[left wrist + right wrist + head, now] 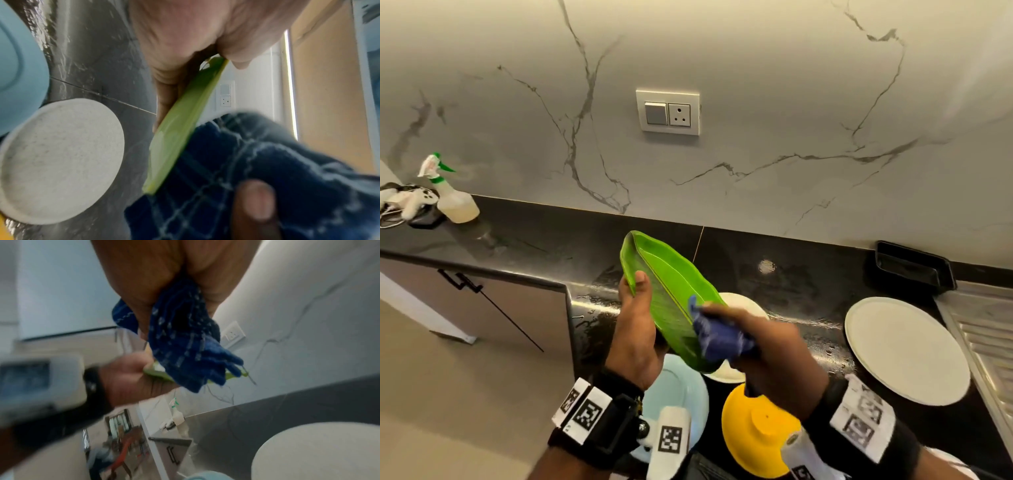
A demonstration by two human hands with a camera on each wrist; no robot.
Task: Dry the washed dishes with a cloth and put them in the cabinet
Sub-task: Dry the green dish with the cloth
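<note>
Right hand [774, 356]: a bunched blue cloth [717, 337] is gripped and pressed to the near end of the plate.
Left hand [635, 329]: the green leaf-shaped plate [664, 284] is pinched at its rim, held tilted above the wet counter [808, 294].
Advice: full-length strokes are advised, both faces included.

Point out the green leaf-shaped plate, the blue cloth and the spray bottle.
green leaf-shaped plate [654, 270]: head view, on its upper inner face.
blue cloth [717, 337]: head view, on the bunched middle.
spray bottle [456, 205]: head view, on its clear body.
</note>
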